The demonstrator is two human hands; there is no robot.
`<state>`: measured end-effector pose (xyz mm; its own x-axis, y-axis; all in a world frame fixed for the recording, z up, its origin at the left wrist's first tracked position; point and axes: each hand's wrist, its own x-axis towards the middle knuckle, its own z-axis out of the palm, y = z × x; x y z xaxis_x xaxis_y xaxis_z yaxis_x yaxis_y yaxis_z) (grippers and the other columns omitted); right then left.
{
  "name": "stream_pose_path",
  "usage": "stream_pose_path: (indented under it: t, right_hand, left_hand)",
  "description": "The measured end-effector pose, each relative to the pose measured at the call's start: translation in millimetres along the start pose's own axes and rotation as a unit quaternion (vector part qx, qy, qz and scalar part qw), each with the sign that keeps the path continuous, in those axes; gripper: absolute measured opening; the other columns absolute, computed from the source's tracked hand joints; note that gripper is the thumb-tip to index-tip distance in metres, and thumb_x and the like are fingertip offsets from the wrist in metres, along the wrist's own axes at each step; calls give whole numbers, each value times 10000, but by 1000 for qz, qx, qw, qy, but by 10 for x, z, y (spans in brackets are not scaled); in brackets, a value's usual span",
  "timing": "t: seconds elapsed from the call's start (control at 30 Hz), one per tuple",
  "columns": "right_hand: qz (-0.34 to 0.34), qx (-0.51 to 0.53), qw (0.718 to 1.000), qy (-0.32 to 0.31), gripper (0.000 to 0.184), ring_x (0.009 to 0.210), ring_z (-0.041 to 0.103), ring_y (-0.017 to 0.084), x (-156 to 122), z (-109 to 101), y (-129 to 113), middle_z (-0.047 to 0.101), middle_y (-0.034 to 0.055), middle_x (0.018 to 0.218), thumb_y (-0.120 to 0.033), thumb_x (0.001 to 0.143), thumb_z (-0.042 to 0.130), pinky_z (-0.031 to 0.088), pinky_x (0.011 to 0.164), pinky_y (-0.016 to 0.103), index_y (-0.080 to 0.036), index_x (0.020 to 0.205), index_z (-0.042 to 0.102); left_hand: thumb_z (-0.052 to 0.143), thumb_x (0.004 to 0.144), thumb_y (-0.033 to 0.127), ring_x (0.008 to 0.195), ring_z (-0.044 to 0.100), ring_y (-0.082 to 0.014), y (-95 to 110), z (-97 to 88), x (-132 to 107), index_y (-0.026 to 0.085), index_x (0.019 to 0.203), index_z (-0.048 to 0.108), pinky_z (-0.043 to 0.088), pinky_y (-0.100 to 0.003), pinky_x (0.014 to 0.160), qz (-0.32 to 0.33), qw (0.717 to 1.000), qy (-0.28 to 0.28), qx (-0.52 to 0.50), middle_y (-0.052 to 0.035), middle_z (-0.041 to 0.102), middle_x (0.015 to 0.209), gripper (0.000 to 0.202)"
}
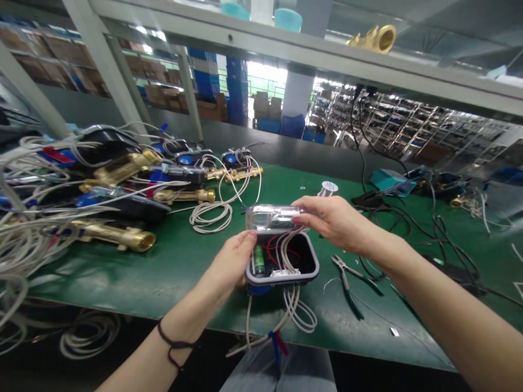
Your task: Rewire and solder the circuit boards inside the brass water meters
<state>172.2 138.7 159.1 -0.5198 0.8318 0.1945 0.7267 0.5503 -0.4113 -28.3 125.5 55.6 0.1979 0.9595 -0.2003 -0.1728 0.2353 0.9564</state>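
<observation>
My right hand (pixel 327 218) pinches a clear plastic cover (pixel 269 218) by its right end, tilted above the back rim of a black box with a grey gasket (pixel 314 264). My left hand (pixel 235 256) grips the left side of this box, its fingertips near the cover's left end. Inside the box are a green battery (pixel 259 258), thin red wires (pixel 269 250) and several pale grey cables (pixel 286 256) running to a white connector strip (pixel 281 273). More cables (pixel 292 305) hang from the front, with blue and red tags (pixel 280 343) on them.
Green-handled cutters (pixel 347 277) lie open at the right, and a solder spool (pixel 328 188) stands behind my right hand. Brass-bodied meters (pixel 118 237) with tangled cables crowd the left. Black cords (pixel 437 234) spread over the right side. A shelf beam (pixel 261 41) crosses overhead.
</observation>
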Motion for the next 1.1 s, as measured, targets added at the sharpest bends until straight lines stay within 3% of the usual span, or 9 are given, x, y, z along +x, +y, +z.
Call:
stream_pose_path:
  t: [0.17, 0.33, 0.5, 0.6, 0.73, 0.83, 0.93, 1.0, 1.1]
  right_hand:
    - [-5, 113, 990, 90, 303, 890, 585, 137, -108, 268, 133, 629, 31, 1023, -368, 872, 537, 446, 788, 262, -195, 1121, 535]
    - [3, 163, 973, 164, 406, 843, 581, 140, -129, 467, 182, 607, 30, 993, -389, 750, 686, 458, 761, 266, -191, 1060, 513]
    - [16, 123, 969, 212, 362, 722, 558, 125, -104, 557, 203, 598, 10, 869, -395, 738, 691, 444, 671, 244, -189, 972, 508]
    - [21, 76, 968, 237, 353, 670, 540, 119, -115, 591, 210, 591, 5, 814, -431, 744, 676, 427, 627, 232, -187, 935, 505]
    - [23, 38, 967, 249, 338, 642, 535, 119, -134, 634, 231, 593, 5, 762, -460, 749, 662, 421, 608, 228, -191, 887, 512]
    - [12, 38, 971, 237, 268, 684, 565, 132, -129, 658, 269, 620, 23, 791, -392, 758, 655, 448, 642, 243, -188, 886, 536]
    - [-23, 41, 977, 209, 138, 797, 595, 150, -105, 663, 311, 637, 45, 871, -226, 769, 592, 472, 730, 271, -182, 898, 570]
    - [-41, 42, 979, 196, 134, 843, 600, 150, -88, 660, 327, 644, 49, 901, -162, 772, 550, 474, 765, 278, -181, 899, 590]
    - [-54, 51, 980, 183, 121, 842, 611, 138, -86, 661, 335, 663, 46, 905, -162, 809, 546, 477, 767, 265, -177, 909, 613]
  left_hand:
    - [489, 873, 390, 1070, 575, -214, -10, -17, 13, 125, 1186, 491, 439, -389, 962, 134, 985, 63, 90, -119, 607, 1146, 410]
    - [530, 872, 312, 1292, 382, -231, 141, -63, -202, 218, 1376, 288, 369, -453, 1064, 353, 881, 150, 276, -112, 368, 1405, 567]
    - [679, 774, 365, 1359, 269, -280, 370, -133, -404, 237, 1450, 124, 291, -485, 1122, 429, 759, 74, 485, -116, 254, 1478, 884]
    - [784, 631, 464, 1369, 234, -336, 415, -142, -436, 194, 1467, 0, 294, -506, 1116, 434, 701, -3, 566, -167, 209, 1496, 1178]
    - [833, 556, 444, 1366, 199, -396, 373, -136, -419, 145, 1466, -38, 290, -549, 1099, 450, 645, -14, 617, -216, 177, 1499, 1295]
    - [804, 617, 408, 1342, 262, -393, 300, -162, -376, 151, 1468, -2, 315, -556, 1081, 440, 658, -10, 611, -214, 258, 1468, 1200]
    - [765, 683, 343, 1302, 351, -347, 209, -210, -334, 206, 1466, 47, 357, -537, 1063, 418, 694, -57, 584, -175, 371, 1405, 1071]
    - [729, 726, 325, 1307, 355, -316, 162, -238, -313, 245, 1455, 108, 346, -529, 1073, 392, 734, -74, 549, -148, 375, 1404, 961]
    - [643, 792, 399, 1341, 313, -296, 132, -252, -254, 236, 1428, 211, 320, -509, 1092, 328, 835, -41, 440, -140, 297, 1457, 786]
